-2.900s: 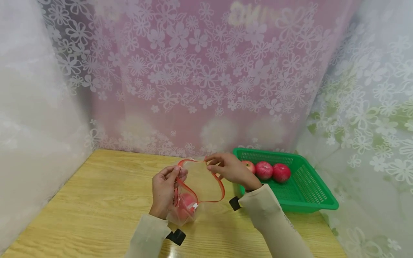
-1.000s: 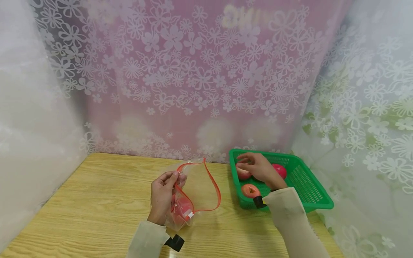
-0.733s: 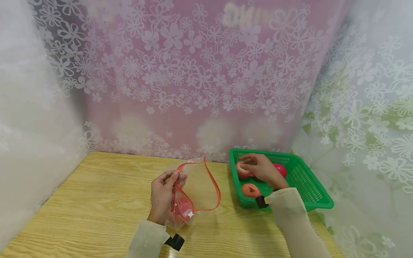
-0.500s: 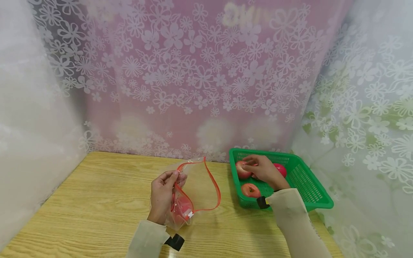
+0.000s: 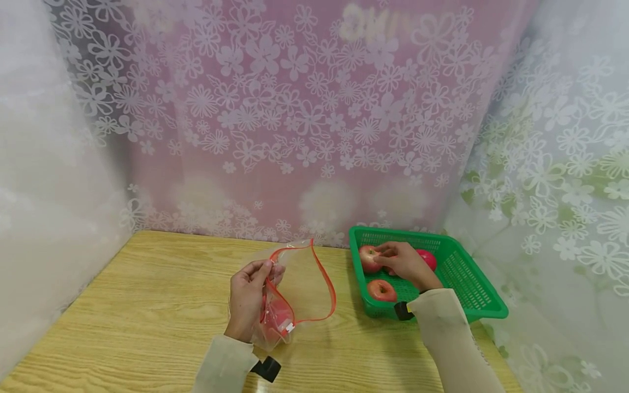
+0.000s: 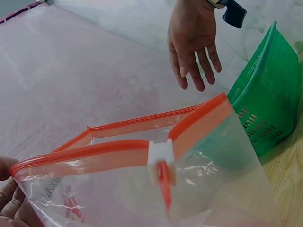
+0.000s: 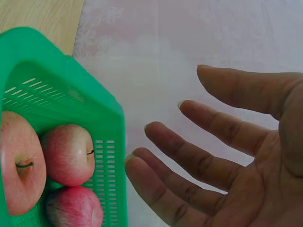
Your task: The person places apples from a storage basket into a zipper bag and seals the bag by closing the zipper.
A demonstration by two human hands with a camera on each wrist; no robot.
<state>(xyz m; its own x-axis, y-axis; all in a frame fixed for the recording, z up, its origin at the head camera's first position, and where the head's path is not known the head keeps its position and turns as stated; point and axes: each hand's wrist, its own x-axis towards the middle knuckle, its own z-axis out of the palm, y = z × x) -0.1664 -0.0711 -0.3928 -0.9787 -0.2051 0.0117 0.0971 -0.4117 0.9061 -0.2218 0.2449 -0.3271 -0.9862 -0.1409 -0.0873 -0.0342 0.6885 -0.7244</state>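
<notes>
My left hand (image 5: 249,295) pinches the edge of a clear slider zip bag (image 5: 309,297) with an orange zip strip. The bag's mouth gapes wide, and its white slider (image 6: 161,162) shows in the left wrist view. A red apple (image 5: 278,318) lies inside the bag near its bottom. My right hand (image 5: 407,263) hovers over the green basket with relaxed, spread fingers and nothing in them. Beneath and beside it are several apples: a pale red one (image 5: 368,258) at the back left, another (image 5: 381,290) in front, and a deeper red one (image 5: 426,260) partly hidden by the hand.
The green plastic basket (image 5: 484,289) with slotted walls stands at the right of the wooden table (image 5: 147,311). Flower-patterned sheeting (image 5: 295,136) hangs behind and at the sides. A black wrist mount (image 5: 267,369) sits at the left cuff.
My right hand has let go of the bag's mouth and moved right over the basket, then drifted slightly right and down. The left hand still holds the bag.
</notes>
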